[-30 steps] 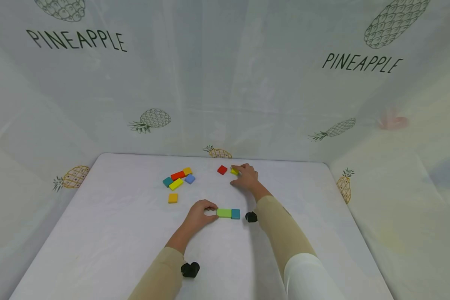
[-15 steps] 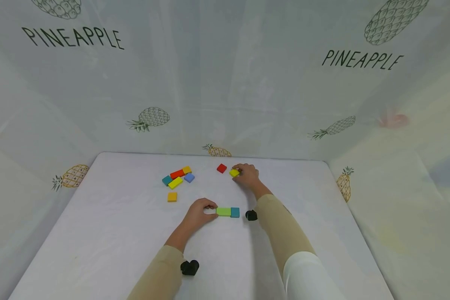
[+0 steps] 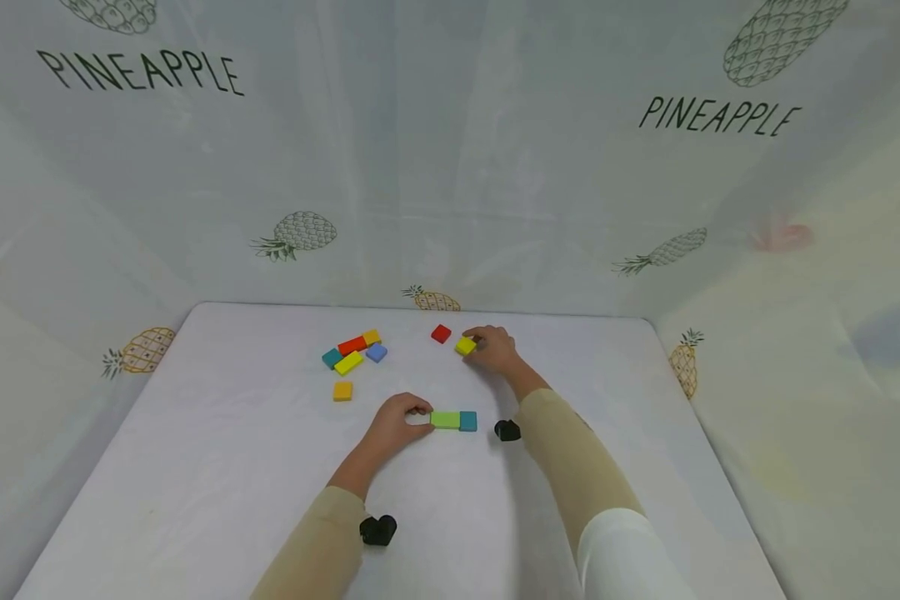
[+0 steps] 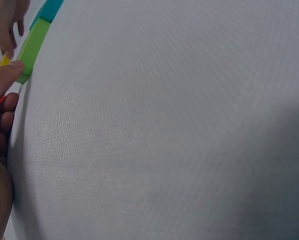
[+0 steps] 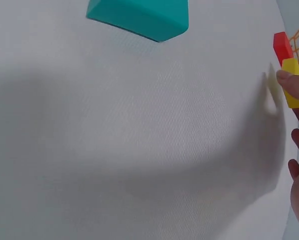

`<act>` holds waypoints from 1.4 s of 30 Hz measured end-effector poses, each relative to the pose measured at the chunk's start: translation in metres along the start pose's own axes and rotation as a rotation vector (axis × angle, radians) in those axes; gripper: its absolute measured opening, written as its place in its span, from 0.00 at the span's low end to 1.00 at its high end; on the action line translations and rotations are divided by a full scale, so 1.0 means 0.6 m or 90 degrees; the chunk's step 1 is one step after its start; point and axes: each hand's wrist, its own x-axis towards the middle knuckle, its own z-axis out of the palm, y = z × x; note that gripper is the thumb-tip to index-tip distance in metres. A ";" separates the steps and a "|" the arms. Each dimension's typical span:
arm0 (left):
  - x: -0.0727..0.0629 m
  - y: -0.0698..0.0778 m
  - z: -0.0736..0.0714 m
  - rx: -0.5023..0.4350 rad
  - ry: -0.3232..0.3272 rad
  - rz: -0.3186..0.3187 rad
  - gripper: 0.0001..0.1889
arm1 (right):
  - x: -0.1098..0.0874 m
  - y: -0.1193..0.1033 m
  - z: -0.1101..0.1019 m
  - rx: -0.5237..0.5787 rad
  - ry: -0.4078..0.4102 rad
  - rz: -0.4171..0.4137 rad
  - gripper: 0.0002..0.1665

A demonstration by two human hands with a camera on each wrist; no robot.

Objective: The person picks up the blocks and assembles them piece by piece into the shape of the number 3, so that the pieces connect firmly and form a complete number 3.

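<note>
My right hand (image 3: 495, 350) pinches a yellow block (image 3: 465, 346) between thumb and fingers at the far side of the table. In the right wrist view the thumb lies on this yellow block (image 5: 292, 82), with its shadow on the cloth beside it. A red block (image 3: 441, 333) sits just left of it. My left hand (image 3: 396, 423) holds the left end of a light green block (image 3: 445, 420), thumb and fingertips at its corners. A teal block (image 3: 468, 421) lies end to end against the green one. The left wrist view shows the thumb on the green block (image 4: 33, 44).
To the left lies a cluster: a red block (image 3: 352, 345), an orange block (image 3: 372, 337), a blue block (image 3: 377, 352), a yellow block (image 3: 348, 363) and a teal block (image 3: 332, 358). Nearer is another orange block (image 3: 342, 391). A pineapple-print curtain (image 3: 450, 167) hangs behind the table.
My right hand has gone from reaching over the yellow block to pinching it, and more of the block shows now. The left hand stays at the green block.
</note>
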 end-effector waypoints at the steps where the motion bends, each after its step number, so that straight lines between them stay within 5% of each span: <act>1: 0.000 0.000 -0.001 0.000 0.000 -0.001 0.14 | -0.002 0.000 -0.002 0.002 -0.002 -0.005 0.27; 15: 0.006 -0.013 -0.001 -0.003 0.005 -0.011 0.14 | -0.047 -0.010 -0.021 0.105 -0.078 -0.013 0.26; 42: 0.002 -0.004 0.004 -0.016 0.005 -0.017 0.14 | -0.132 0.020 -0.012 0.110 -0.151 -0.068 0.24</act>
